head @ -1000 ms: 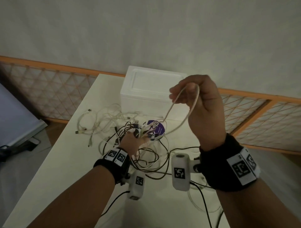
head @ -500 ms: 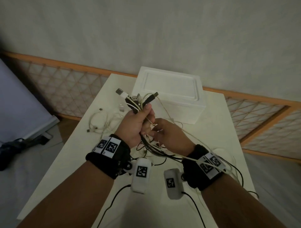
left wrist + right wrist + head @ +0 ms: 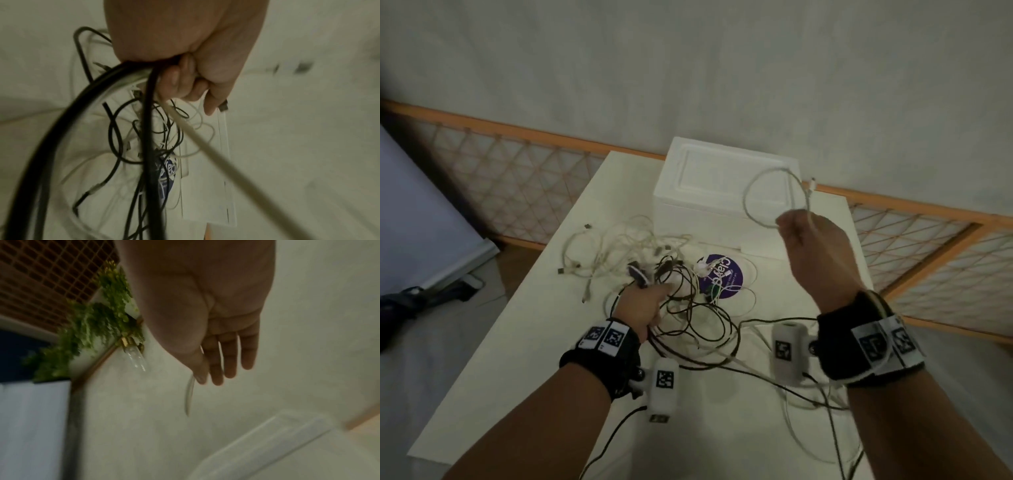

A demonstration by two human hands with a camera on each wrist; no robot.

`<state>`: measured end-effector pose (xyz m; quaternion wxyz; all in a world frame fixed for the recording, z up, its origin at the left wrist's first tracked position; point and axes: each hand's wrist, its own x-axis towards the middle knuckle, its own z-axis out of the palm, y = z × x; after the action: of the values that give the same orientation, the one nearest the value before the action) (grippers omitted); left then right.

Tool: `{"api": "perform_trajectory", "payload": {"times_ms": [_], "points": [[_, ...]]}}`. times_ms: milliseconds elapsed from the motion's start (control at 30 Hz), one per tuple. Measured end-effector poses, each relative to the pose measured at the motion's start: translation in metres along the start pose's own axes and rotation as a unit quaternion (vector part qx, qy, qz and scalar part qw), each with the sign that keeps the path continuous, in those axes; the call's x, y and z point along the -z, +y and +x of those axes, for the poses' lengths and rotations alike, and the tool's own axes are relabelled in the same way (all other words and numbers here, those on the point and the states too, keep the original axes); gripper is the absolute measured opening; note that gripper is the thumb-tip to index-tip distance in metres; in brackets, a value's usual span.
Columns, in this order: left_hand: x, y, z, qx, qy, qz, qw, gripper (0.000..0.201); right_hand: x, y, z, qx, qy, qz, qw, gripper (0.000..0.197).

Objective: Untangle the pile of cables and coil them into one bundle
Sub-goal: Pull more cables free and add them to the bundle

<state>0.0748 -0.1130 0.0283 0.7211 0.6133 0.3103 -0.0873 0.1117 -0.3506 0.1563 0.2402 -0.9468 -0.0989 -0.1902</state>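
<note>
A tangle of black cables (image 3: 698, 308) and white cables (image 3: 613, 253) lies on the white table (image 3: 524, 359). My left hand (image 3: 650, 305) rests low at the tangle and grips a bunch of black and white strands; the left wrist view shows its fingers (image 3: 180, 78) curled round a thick black cable (image 3: 148, 116) and a white cable (image 3: 205, 146). My right hand (image 3: 794, 229) is raised to the right and pinches a loop of white cable (image 3: 753, 192) that stands above it. In the right wrist view the thumb presses that white cable (image 3: 190, 391) against the index finger.
A white foam box (image 3: 709, 192) stands at the table's far end behind the loop. A round purple lid (image 3: 726, 274) lies under the cables. An orange lattice rail (image 3: 517, 171) runs behind the table. Thin wires trail from both wrist cameras over the near table.
Half a second ago both hands met above the table, the left holding cable ends up. Now the left hand is down at the tangle and the right has lifted a white loop to the right.
</note>
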Motion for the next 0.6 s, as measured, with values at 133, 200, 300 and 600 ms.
{"api": "perform_trajectory", "payload": {"times_ms": [133, 200, 300, 600], "points": [[0.025, 0.004, -0.004, -0.001, 0.052, -0.136, 0.989, 0.037, 0.004, 0.098, -0.029, -0.199, -0.228, -0.225, 0.926, 0.024], [0.032, 0.007, -0.011, -0.007, 0.046, -0.188, 0.981, 0.041, 0.014, 0.135, -0.049, -0.268, -0.323, -0.26, 0.869, 0.022], [0.032, 0.011, -0.025, -0.022, 0.021, -0.203, 0.979, 0.044, 0.027, 0.138, -0.059, -0.288, -0.25, -0.18, 0.907, 0.036], [-0.031, 0.033, -0.089, -0.106, -0.124, -0.208, 0.964, 0.05, -0.06, -0.062, -0.09, 0.07, -0.429, 0.047, 0.899, 0.069]]}}
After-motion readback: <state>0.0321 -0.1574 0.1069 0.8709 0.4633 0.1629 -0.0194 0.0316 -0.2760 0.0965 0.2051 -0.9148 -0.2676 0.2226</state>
